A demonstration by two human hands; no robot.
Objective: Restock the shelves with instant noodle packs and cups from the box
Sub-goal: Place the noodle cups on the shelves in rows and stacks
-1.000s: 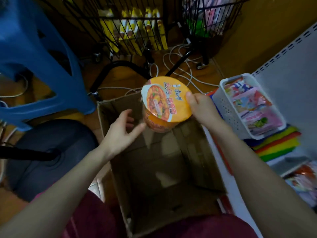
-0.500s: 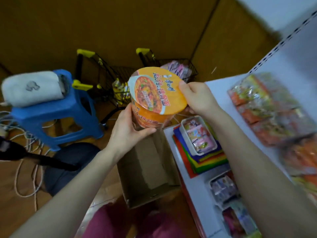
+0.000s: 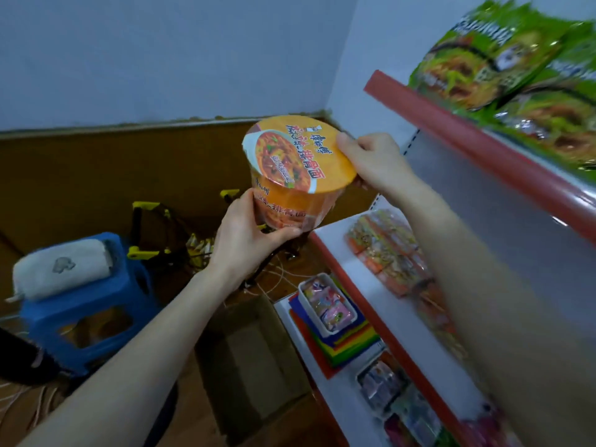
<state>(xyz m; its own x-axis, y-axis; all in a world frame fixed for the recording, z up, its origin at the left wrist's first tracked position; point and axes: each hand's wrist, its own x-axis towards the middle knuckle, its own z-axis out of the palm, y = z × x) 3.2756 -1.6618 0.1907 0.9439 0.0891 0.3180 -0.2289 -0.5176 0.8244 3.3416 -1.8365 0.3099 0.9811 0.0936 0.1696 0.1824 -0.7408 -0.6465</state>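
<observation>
An orange instant noodle cup (image 3: 296, 166) hangs in the air left of the shelves, lid tilted toward me. My left hand (image 3: 245, 233) grips its lower side and base from below. My right hand (image 3: 371, 159) pinches the lid's right rim. The brown cardboard box (image 3: 254, 359) stands open on the floor beneath my arms, and its inside looks bare. Green noodle packs (image 3: 503, 59) lie on the upper shelf with the red edge (image 3: 477, 146). Orange packs (image 3: 387, 250) sit in a row on the white middle shelf (image 3: 335, 240).
A white basket of small packets (image 3: 329, 304) rests on coloured sheets (image 3: 348, 343) on the bottom shelf. A blue stool (image 3: 80, 311) with a white pouch (image 3: 61, 269) stands at left. Black wire carts (image 3: 167, 233) and white cables (image 3: 280, 272) crowd the floor behind the box.
Both hands have lifted the cup from above the box up to middle-shelf height. My left hand, free a second ago, now grips the cup's base. My view has swung upward.
</observation>
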